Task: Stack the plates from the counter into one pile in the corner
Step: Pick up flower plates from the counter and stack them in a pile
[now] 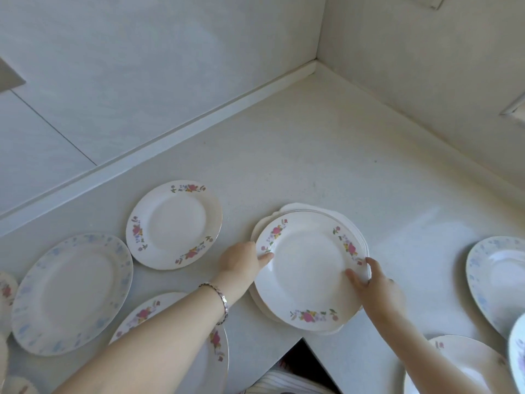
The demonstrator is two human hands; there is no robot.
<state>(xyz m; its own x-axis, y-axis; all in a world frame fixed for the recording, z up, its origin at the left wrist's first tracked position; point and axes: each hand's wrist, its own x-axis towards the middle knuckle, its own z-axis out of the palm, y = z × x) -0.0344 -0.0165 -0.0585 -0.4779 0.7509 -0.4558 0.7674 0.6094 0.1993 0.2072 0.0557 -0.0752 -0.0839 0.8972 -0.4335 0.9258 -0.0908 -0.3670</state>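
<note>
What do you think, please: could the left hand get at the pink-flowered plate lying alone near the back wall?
Probably yes. The pink-flowered plate lies uncovered just left of the left hand, with nothing between them; that hand first has to let go of the pile's top plate.

The pile of plates [309,268] stands on the counter [341,155]. Behind it is the corner [316,62]; left of it lie loose plates [173,223]; right of it, further plates [497,274].
</note>
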